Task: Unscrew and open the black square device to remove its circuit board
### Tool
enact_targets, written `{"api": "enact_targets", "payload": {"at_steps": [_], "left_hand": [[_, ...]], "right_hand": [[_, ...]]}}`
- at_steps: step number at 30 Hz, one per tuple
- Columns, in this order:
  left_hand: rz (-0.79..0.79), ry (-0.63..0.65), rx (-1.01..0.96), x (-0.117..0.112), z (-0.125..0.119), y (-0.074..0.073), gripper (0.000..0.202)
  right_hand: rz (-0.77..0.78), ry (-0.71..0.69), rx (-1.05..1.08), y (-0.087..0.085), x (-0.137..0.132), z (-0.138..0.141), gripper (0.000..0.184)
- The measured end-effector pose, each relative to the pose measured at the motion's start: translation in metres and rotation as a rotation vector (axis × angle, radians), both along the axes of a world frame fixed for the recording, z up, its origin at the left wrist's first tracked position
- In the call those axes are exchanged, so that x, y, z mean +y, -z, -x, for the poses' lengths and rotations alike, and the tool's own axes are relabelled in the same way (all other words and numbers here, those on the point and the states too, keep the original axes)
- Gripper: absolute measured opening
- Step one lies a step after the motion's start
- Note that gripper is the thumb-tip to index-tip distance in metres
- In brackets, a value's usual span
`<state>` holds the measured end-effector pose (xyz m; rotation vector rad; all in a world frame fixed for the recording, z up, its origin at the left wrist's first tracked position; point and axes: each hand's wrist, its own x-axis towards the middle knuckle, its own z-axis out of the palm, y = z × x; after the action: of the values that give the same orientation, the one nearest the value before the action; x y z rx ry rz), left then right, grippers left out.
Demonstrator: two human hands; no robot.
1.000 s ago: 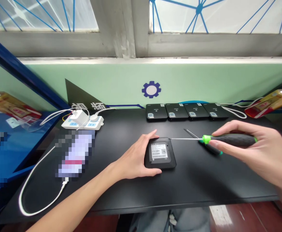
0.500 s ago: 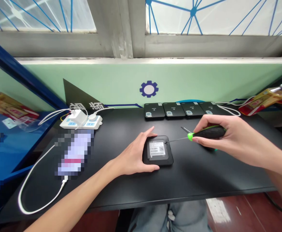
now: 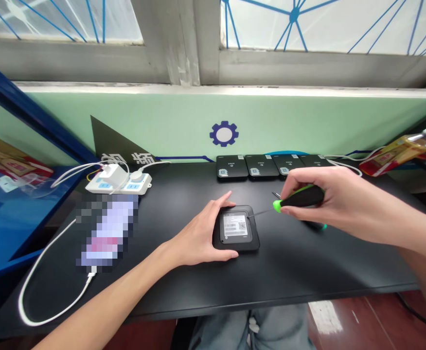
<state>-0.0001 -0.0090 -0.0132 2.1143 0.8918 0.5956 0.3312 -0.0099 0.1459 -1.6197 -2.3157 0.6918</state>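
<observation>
Screwdriver in right hand (tip contact with device indistinct).

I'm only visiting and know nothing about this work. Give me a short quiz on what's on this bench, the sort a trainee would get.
1. True or false: the left hand lies on the white power strip.
2. What does the right hand hold? A) a pen B) a screwdriver with a black handle and green collar C) a charging cable
3. How many black devices are in the back row along the far edge of the table?
Key: 1 false, it grips the labelled black device. 2 B, with its tip at that device. 3 four.
</observation>
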Motion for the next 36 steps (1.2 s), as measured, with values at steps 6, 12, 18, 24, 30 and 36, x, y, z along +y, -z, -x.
{"api": "enact_targets", "payload": {"at_steps": [6, 12, 18, 24, 30, 36], "left_hand": [[-0.009, -0.003, 0.007, 0.0, -0.004, -0.004, 0.139], [0.015, -0.009, -0.006, 0.0, -0.004, -0.007, 0.136], [0.007, -0.02, 0.018, 0.005, -0.013, -0.015, 0.118], [-0.049, -0.013, 0.027, 0.02, -0.034, -0.015, 0.101], [-0.066, -0.051, -0.038, 0.021, -0.039, -0.015, 0.058], [-0.025, -0.025, -0.039, 0.016, -0.034, -0.014, 0.078]], "right_hand": [[-0.147, -0.098, -0.154, -0.01, 0.016, 0.028, 0.033], [-0.401, -0.18, -0.306, -0.009, 0.037, 0.06, 0.066], [-0.417, -0.243, -0.301, -0.012, 0.034, 0.057, 0.033], [-0.513, -0.3, -0.196, -0.013, 0.02, 0.043, 0.032], [-0.571, -0.304, -0.23, -0.009, 0.018, 0.043, 0.042], [-0.47, -0.268, -0.283, 0.004, 0.041, 0.044, 0.017]]}}
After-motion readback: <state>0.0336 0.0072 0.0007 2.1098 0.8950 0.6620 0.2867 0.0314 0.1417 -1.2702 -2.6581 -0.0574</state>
